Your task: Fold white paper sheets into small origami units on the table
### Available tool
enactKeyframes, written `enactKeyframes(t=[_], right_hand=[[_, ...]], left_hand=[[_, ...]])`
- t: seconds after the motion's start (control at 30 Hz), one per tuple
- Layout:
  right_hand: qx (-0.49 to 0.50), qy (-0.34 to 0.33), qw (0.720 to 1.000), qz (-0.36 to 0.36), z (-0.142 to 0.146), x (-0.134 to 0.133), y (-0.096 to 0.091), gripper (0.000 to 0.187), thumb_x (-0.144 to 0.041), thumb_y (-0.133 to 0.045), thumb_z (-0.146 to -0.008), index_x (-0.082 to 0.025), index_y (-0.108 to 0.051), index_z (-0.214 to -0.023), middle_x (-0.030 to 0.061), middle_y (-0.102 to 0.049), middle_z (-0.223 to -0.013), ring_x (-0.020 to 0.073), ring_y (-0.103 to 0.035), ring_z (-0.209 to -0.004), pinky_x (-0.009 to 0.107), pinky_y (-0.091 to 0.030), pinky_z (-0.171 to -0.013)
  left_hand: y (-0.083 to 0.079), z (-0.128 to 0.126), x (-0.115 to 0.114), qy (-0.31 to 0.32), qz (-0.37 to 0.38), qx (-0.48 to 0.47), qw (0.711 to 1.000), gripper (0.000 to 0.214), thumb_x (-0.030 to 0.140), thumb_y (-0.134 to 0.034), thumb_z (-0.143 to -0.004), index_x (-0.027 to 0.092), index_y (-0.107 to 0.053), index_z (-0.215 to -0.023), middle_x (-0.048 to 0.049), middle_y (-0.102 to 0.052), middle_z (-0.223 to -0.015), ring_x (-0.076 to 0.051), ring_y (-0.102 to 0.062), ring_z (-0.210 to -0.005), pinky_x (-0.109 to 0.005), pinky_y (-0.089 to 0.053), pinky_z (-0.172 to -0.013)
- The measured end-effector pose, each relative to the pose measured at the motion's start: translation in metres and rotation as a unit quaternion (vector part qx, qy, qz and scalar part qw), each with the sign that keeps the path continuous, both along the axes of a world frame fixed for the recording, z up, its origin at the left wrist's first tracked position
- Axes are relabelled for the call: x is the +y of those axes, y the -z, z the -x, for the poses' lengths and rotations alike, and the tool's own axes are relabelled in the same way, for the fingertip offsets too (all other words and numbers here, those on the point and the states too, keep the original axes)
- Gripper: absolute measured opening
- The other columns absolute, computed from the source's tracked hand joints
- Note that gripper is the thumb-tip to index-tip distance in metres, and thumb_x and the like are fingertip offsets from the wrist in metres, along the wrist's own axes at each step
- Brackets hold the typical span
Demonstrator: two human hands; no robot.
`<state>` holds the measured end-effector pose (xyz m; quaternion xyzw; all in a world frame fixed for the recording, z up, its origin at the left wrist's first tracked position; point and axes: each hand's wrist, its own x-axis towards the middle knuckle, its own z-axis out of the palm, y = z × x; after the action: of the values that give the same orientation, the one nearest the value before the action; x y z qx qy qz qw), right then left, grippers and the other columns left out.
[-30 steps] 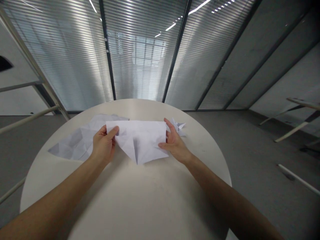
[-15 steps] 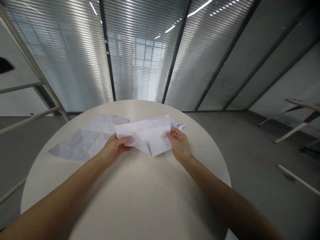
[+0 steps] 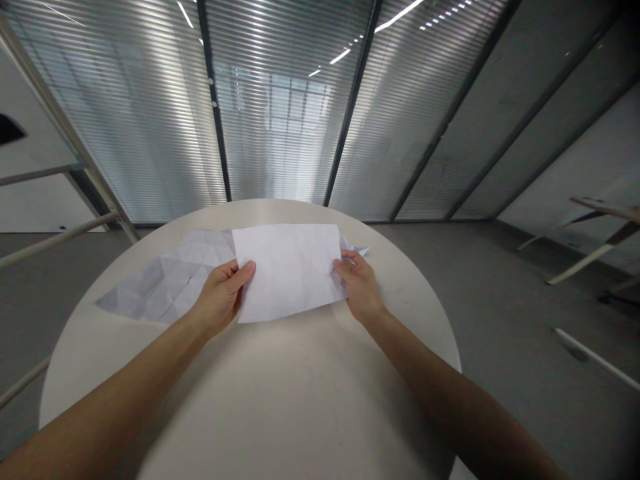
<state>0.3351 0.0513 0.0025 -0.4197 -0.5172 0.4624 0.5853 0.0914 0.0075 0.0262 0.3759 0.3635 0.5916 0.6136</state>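
A white sheet of paper (image 3: 290,270) is stretched between my two hands above the table, its face nearly flat with faint creases. My left hand (image 3: 223,290) pinches its left edge, thumb on the front. At the right edge, my right hand (image 3: 359,279) grips it the same way, its thumb on the front. Creased paper (image 3: 160,280) lies on the table to the left, partly behind the sheet and my left hand. Behind the sheet's right edge, a folded white paper piece (image 3: 356,248) pokes out, mostly hidden.
The round white table (image 3: 300,400) fills the middle. Beyond it stands a glass partition with blinds (image 3: 280,120). A pale metal frame (image 3: 100,193) is at the left. Another table (image 3: 605,210) stands on the grey floor at the right.
The sheet, folded and buckled before, is now spread flatter, with its top edge higher. My left hand has shifted slightly and its thumb points up more. My right hand has barely moved.
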Motion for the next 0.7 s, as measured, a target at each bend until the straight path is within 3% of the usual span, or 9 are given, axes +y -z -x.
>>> enactKeyframes(t=[0.23,0.5,0.57,0.7], right_hand=[[-0.071,0.010,0.991,-0.114,0.006,-0.010,-0.012,0.067,-0.029,-0.074,-0.068,-0.030,-0.043,-0.127,0.0053,-0.056,-0.117,0.0170,-0.057,-0.089,0.033,-0.050,-0.077],[-0.090,0.044,0.985,-0.138,0.006,-0.015,-0.013,0.072,-0.031,-0.074,-0.069,-0.033,-0.039,-0.132,0.0058,-0.052,-0.125,0.0211,-0.056,-0.099,0.038,-0.050,-0.083],[-0.100,0.056,0.979,-0.168,0.004,-0.015,-0.014,0.066,-0.029,-0.073,-0.069,-0.034,-0.044,-0.128,0.0049,-0.050,-0.129,0.0215,-0.054,-0.104,0.039,-0.049,-0.087],[-0.136,0.095,0.958,-0.235,0.001,-0.014,-0.015,0.026,-0.025,-0.071,-0.071,-0.029,-0.064,-0.097,0.0034,-0.053,-0.121,0.0226,-0.050,-0.111,0.041,-0.042,-0.095]], left_hand=[[0.001,0.000,0.002,-0.067,-0.008,0.022,0.997,0.031,0.033,-0.082,-0.058,0.014,-0.069,-0.078,-0.0055,-0.070,-0.070,-0.016,-0.064,-0.060,-0.025,-0.050,-0.054],[0.001,0.000,0.000,-0.104,-0.010,0.049,0.993,0.036,0.028,-0.085,-0.049,0.012,-0.071,-0.078,-0.0057,-0.071,-0.074,-0.017,-0.064,-0.061,-0.028,-0.053,-0.058],[0.001,-0.001,-0.001,-0.112,-0.002,0.066,0.991,0.037,0.028,-0.086,-0.047,0.012,-0.070,-0.077,-0.0056,-0.071,-0.074,-0.017,-0.064,-0.059,-0.027,-0.052,-0.056],[0.000,-0.002,0.000,-0.141,0.010,0.072,0.987,0.041,0.031,-0.086,-0.048,0.013,-0.068,-0.080,-0.0037,-0.071,-0.073,-0.015,-0.062,-0.058,-0.025,-0.049,-0.053]])
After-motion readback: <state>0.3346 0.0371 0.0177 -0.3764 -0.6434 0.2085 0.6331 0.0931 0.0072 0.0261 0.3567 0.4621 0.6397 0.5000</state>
